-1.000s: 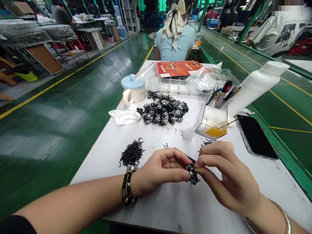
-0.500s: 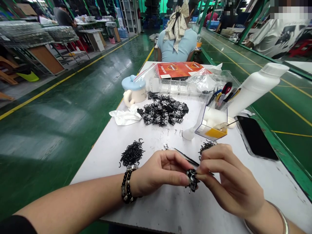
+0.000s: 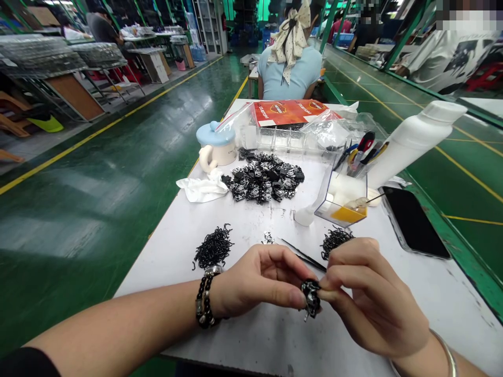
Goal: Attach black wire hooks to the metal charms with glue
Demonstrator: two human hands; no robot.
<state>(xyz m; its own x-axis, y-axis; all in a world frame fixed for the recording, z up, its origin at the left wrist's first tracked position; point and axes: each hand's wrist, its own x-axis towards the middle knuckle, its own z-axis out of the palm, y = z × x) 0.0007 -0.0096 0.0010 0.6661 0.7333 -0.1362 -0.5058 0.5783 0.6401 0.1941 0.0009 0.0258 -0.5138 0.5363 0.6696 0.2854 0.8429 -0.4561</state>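
Note:
Between the thumb and fingers of my left hand (image 3: pixel 263 280) is a small black-and-silver metal part (image 3: pixel 310 298). My right hand (image 3: pixel 373 298) is closed in a pinch against the part's right edge; whatever lies between its fingertips is hidden. Behind the hands lie black tweezers (image 3: pixel 304 255). Small bent black pieces form one pile (image 3: pixel 214 246) beyond my left wrist and another pile (image 3: pixel 336 242) beyond my right hand. A few tiny silver pieces (image 3: pixel 268 238) lie between these piles. Farther back is a heap of similar black-and-silver parts (image 3: pixel 263 178).
A lidded mug (image 3: pixel 218 146) and crumpled tissue (image 3: pixel 202 188) stand left of the heap. On the right are a clear tool holder (image 3: pixel 341 196), a white bottle (image 3: pixel 416 139) and a phone (image 3: pixel 416 222). Plastic packaging (image 3: pixel 291 139) lies at the back, before a seated person (image 3: pixel 291 68).
The part in my left hand has turned slightly and dropped a little. My right hand has shifted slightly right and down, still pinching at its edge. The seated person ahead has moved slightly right.

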